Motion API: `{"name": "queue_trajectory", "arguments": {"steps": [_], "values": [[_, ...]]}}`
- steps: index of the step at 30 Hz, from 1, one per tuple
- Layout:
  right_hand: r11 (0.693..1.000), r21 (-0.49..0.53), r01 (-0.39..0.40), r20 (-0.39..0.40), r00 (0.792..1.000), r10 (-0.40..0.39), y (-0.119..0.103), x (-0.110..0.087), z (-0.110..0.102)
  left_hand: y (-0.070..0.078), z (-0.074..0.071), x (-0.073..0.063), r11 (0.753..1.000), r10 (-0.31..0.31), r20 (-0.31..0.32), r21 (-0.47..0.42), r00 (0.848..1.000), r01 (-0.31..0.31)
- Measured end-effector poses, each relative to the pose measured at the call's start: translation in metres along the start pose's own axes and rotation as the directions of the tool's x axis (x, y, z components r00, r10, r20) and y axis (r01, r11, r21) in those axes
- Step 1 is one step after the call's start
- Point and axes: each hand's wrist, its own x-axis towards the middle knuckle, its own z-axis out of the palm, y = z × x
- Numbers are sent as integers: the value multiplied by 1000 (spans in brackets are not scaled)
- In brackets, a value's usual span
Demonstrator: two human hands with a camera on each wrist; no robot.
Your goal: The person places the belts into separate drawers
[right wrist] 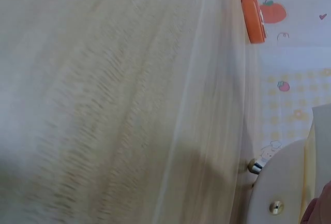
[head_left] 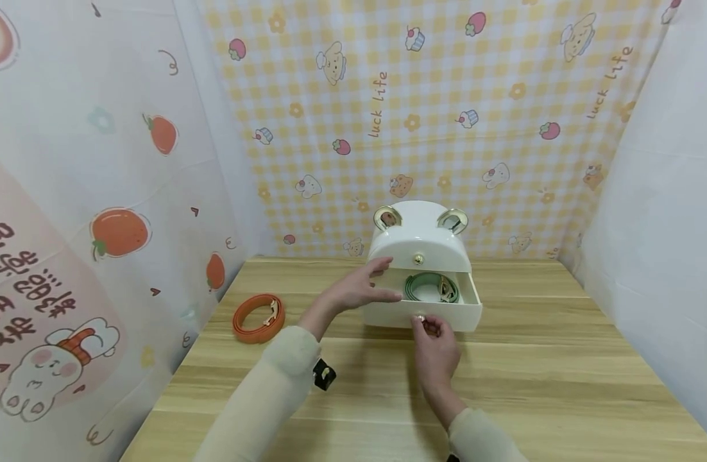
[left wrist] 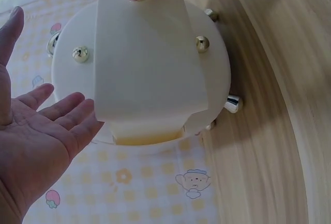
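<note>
A white rounded box [head_left: 419, 221] with two gold-rimmed ears stands on the table, its lower drawer [head_left: 385, 314] pulled out. In the drawer lies a coiled green belt [head_left: 410, 286] with a gold-coloured buckle. My right hand [head_left: 437, 351] pinches the small knob [head_left: 419, 317] on the drawer front between thumb and fingers. Beside the drawer's left side is my left hand [head_left: 356, 290], fingers extended and thumb apart, holding nothing. The left wrist view shows its spread palm [left wrist: 44, 138] next to the drawer [left wrist: 147, 63]. Only a bit of the right hand [right wrist: 321, 208] appears in the right wrist view.
A coiled orange belt [head_left: 261, 335] rests on the wooden table [head_left: 532, 385], left of the box. An upper compartment with a gold knob [head_left: 418, 260] sits above the open drawer. Behind the box hangs a yellow checked cloth [head_left: 423, 167]; printed and white cloths line the sides.
</note>
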Motion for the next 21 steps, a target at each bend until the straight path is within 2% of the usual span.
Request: {"name": "queue_trajectory", "arguments": {"steps": [6, 12, 17, 21], "values": [[999, -46, -9, 19, 1000, 10, -1, 10, 5, -5, -9, -5, 999, 29, -34, -13, 999, -29], [996, -92, -3, 19, 1000, 5, -3, 20, 10, -17, -17, -14, 999, 4, -83, -36, 997, -7], [996, -89, -21, 45, 999, 25, -5, 27, 13, -30, -24, -24, 998, -49, -141, -57, 989, 41], [995, -93, -22, 68, 997, 28, -7, 34, 15, -42, -33, -33, 993, -110, -192, -60, 975, 100]]}}
